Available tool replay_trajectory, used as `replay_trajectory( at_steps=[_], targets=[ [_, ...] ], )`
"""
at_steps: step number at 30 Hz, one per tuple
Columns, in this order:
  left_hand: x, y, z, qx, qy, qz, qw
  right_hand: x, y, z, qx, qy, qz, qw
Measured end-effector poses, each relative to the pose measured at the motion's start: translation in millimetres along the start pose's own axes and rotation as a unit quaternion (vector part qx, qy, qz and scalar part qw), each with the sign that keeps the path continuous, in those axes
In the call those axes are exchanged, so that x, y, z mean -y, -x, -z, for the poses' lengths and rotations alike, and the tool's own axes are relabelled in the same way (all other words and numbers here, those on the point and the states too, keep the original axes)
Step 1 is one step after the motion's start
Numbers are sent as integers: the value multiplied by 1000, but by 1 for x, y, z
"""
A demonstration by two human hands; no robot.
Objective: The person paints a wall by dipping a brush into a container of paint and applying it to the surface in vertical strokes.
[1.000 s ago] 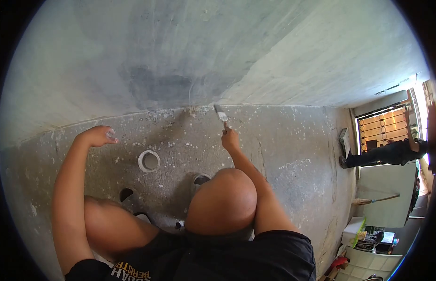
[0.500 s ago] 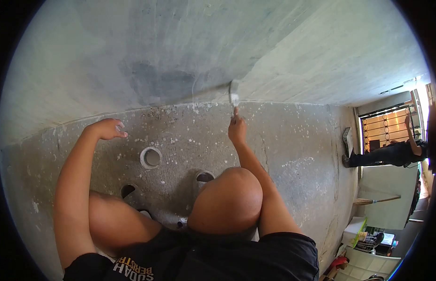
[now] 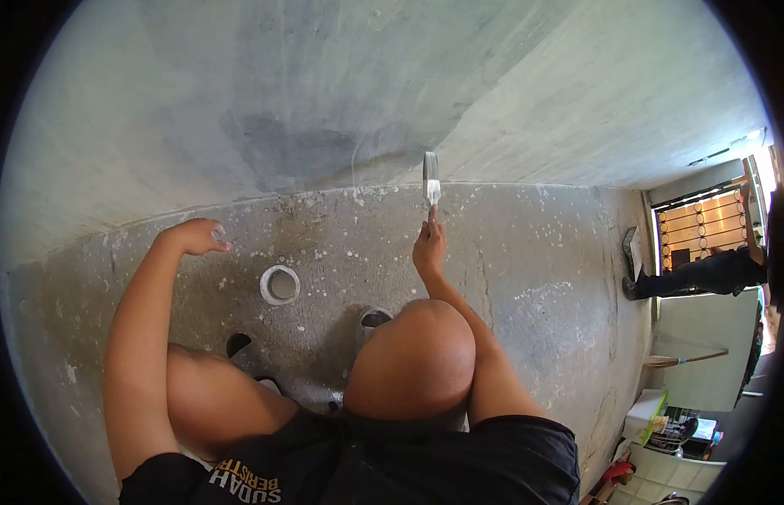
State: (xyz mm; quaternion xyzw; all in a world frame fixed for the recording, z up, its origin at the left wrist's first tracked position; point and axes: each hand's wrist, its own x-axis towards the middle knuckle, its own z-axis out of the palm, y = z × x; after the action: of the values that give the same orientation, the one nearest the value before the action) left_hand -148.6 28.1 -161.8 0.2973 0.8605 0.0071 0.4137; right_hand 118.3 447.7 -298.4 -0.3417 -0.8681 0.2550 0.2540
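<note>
My right hand (image 3: pixel 429 246) grips the handle of a flat paintbrush (image 3: pixel 432 178), its forefinger stretched along it. The bristles point at the wall (image 3: pixel 392 93), just above where it meets the floor. Darker grey, wet-looking patches mark the wall to the left of the brush. Out to the left, my left hand (image 3: pixel 202 236) hangs over the floor with nothing in it, fingers loosely curved and apart from the thumb. White paint shows on its fingertips. Between the hands a small round white tub (image 3: pixel 280 285) stands on the floor, nearer to the left one.
The concrete floor (image 3: pixel 535 252) is spattered with white paint. My knees and sandals (image 3: pixel 375 320) are close behind the tub. At the far right another person (image 3: pixel 704 271) stands by a barred window (image 3: pixel 704 223). A broom (image 3: pixel 687 359) and a dish rack (image 3: pixel 674 433) are there too.
The brush, blurred and sideways against the wall before, now points straight up the wall, and my right hand has come slightly lower. My left hand stays much the same.
</note>
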Motion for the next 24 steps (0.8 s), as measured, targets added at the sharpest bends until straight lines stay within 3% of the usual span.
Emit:
replay_trajectory(
  at_steps=[3, 5, 8, 12, 14, 18, 24],
  targets=[
    [-4, -2, -2, -14, -4, -25, 1000, -8, 3, 1, 82, 63, -44, 994],
    [-8, -1, 0, -11, -13, -8, 1000, -22, -4, -13, 216, 109, -55, 969],
    [-12, 5, 2, 3, 6, -10, 1000, -24, -23, -24, 254, 129, -21, 958],
    [-9, 8, 3, 14, 24, 1, 1000, -1, -43, -15, 201, 107, -68, 971],
    [-6, 7, 4, 5, 16, 2, 1000, 4, -31, -10, 9, 59, -48, 997],
    [3, -6, -6, 10, -2, -2, 1000, -14, 3, -9, 64, 66, -100, 991],
    [-12, -4, -3, 22, -10, -7, 1000, -47, -2, -40, 214, 148, -60, 964]
  ],
)
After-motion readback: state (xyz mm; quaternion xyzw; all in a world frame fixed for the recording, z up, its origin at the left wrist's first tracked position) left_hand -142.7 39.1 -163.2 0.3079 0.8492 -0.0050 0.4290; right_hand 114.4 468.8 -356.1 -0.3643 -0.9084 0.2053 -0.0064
